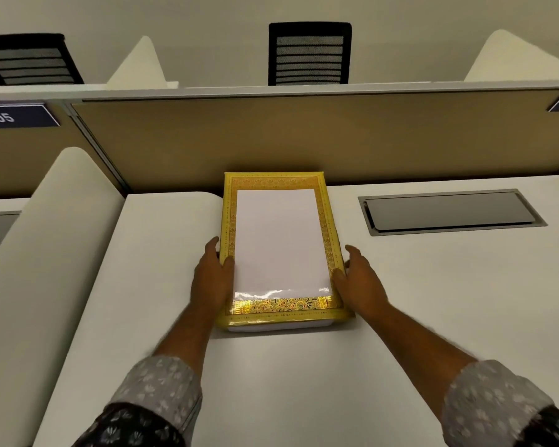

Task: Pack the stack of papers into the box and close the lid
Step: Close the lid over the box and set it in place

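Observation:
A flat box [273,181] with a yellow, gold-patterned lid lies lengthwise on the white desk [304,382], its far end against the partition. Through the lid's clear window a white stack of papers [279,240] shows inside. The lid sits down over the box, and a strip of the white base [278,328] shows under the near edge. My left hand [212,279] holds the box's left side near the front, thumb on the lid's top. My right hand [357,280] holds the right side the same way.
A tan partition [271,140] closes the back of the desk. A grey cable hatch [449,211] is set into the desk right of the box. A white curved side divider [46,237] stands at the left. Black chairs [309,53] stand beyond the partition.

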The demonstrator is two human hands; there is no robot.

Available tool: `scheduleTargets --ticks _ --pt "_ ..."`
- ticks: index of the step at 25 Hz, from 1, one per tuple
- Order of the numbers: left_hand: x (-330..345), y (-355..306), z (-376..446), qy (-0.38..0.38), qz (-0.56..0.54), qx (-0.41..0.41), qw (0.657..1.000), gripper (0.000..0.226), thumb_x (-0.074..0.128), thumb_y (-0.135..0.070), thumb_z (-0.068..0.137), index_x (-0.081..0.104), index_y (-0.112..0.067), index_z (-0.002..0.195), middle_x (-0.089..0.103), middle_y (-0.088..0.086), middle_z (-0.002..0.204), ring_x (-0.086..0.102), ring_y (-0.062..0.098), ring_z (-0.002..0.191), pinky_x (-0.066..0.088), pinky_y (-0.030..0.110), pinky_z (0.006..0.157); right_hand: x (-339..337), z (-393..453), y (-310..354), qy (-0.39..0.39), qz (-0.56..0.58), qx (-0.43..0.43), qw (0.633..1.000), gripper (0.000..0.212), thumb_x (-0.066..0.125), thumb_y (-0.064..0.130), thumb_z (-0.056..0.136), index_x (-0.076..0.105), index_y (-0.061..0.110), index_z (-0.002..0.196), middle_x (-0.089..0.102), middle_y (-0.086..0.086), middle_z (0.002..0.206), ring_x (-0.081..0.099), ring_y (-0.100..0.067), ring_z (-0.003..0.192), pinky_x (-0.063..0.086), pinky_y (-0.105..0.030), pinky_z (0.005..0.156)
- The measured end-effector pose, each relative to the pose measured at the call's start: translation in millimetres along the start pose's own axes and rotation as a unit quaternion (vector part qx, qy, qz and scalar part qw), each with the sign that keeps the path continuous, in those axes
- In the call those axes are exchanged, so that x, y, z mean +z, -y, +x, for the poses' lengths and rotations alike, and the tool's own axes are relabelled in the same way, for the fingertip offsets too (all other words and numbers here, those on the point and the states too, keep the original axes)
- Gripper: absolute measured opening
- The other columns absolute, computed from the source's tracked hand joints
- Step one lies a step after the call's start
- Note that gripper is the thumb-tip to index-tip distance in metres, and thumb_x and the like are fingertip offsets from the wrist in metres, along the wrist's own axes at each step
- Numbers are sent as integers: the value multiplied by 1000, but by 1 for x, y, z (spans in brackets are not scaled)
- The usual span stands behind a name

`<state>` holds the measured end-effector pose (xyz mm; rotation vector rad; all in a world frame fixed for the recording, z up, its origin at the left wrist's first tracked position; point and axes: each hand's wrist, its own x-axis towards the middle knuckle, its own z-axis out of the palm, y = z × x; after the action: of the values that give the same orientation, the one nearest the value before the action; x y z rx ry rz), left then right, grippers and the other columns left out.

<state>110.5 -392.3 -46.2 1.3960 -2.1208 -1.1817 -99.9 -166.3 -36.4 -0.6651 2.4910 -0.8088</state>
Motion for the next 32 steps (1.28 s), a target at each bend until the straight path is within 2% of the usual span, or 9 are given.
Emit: scheduleTargets --ticks 2,4,9,15,20,23,27,32 --pt "4 -9 25 1 58 34 998 59 49 -35 109 31 -21 163 62 14 147 65 36 126 54 52 107 -2 24 10 -5 -69 -49 996 65 52 40 107 27 24 165 57 -11 148 66 -33 126 57 -46 101" --pt "9 -15 45 -2 120 62 991 58 45 -37 110 32 -19 163 57 16 151 58 39 134 51 56 110 -3 48 20 9 -144 -75 987 63 43 42 110 22 26 167 58 -13 144 66 -34 123 57 -47 98" --pt "24 -18 65 -40 233 72 969 54 39 -40 109 40 -18 159 59 15 144 57 38 126 52 53 99 1 90 28 46 -213 -79 973 64 33 46 111 14 26 169 63 -13 134 69 -32 113 61 -48 90" --pt "28 -19 66 -38 245 61 967 55 39 -41 108 37 -21 159 60 16 137 58 38 121 54 52 91 7 94 22 39 -221 -80 971 65 30 48 111 11 25 169 62 -13 136 69 -33 114 61 -49 91" --pt "18 -34 78 50 276 0 960 57 40 -41 108 29 -23 161 51 19 146 54 41 130 52 53 99 -2 96 28 70 -223 -68 970 65 33 48 110 11 26 168 64 -15 136 69 -35 117 59 -51 94" --pt "8 -39 67 91 298 4 950 59 48 -40 105 34 -21 159 43 18 153 51 42 135 51 54 104 -13 83 26 83 -209 -75 971 65 39 49 108 19 25 165 67 -15 137 69 -37 116 60 -54 96" --pt "5 -23 9 64 263 1 963 59 51 -44 104 38 -26 158 33 12 164 42 40 144 49 57 110 -20 37 4 87 -205 -97 970 70 46 53 105 22 26 164 68 -13 135 70 -35 116 60 -49 94" --pt "19 -5 -81 -1 200 -1 980 62 57 -46 102 42 -22 157 30 11 168 35 37 149 44 55 113 -16 -38 -32 62 -180 -124 974 69 48 57 103 27 28 162 56 -9 141 63 -32 122 59 -48 95"
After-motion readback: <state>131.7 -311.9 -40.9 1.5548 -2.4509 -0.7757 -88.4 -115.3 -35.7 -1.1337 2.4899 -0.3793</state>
